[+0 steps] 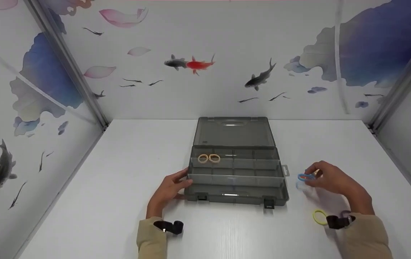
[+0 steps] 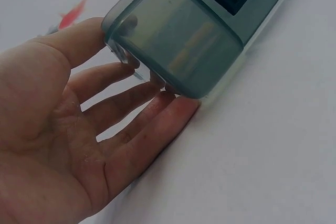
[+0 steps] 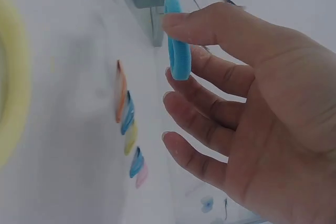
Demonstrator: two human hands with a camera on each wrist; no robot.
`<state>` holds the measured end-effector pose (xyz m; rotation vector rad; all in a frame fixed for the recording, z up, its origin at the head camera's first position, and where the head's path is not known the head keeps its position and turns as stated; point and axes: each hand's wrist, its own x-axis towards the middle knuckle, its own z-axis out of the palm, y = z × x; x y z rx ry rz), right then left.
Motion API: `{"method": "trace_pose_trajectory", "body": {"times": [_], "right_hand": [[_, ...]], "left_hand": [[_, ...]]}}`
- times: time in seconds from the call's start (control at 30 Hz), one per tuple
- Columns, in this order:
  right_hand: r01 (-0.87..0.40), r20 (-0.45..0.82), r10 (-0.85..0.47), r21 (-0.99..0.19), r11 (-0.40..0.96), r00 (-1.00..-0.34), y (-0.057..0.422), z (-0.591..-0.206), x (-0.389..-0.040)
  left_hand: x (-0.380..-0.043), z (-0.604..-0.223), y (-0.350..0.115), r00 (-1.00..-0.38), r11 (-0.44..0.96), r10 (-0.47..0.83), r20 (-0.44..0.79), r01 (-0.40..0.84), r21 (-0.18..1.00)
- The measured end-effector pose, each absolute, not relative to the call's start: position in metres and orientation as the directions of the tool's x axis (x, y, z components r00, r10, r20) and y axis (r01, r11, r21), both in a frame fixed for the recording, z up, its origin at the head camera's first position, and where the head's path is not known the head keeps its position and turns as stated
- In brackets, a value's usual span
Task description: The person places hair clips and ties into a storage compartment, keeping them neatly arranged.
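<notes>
Tan sleeves (image 1: 367, 235) nearest. Right hand (image 1: 336, 181) pinches blue hair tie (image 3: 181, 59); gray divided box (image 1: 237, 199) to left. Left hand (image 1: 167, 190) holds box's left side.

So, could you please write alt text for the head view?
A person's right hand pinches a blue band beside an open grey organizer box, which the left hand holds; two tan bands sit inside. A yellow band lies nearby.

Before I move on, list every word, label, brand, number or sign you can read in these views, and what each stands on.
Readable text: none.
Open translucent grey plastic box: one small dark mark near its lid's lower left corner, too small to read.
Light-blue ribbed ring: no lettering visible.
White back wall: printed fish and petals, no words seen.
</notes>
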<state>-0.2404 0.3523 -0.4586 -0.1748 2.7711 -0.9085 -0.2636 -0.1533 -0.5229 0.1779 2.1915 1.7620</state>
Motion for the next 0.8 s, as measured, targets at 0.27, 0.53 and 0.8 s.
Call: {"method": "trace_pose_trajectory", "body": {"times": [0.27,0.53,0.8], "right_hand": [[-0.100,-0.047,-0.159,-0.597,0.796,-0.986,0.336,-0.438,-0.234],[-0.146,-0.012,-0.192,-0.601,0.785,-0.981,0.322,-0.433,-0.237],[-0.213,0.060,-0.224,-0.612,0.762,-0.973,0.318,-0.428,-0.235]], "left_hand": [[-0.263,-0.523,-0.153,-0.942,0.228,0.289,-0.172,-0.107,0.968],[-0.263,-0.524,-0.154,-0.944,0.238,0.289,-0.160,-0.092,0.967],[-0.264,-0.524,-0.154,-0.940,0.230,0.295,-0.170,-0.103,0.968]]}}
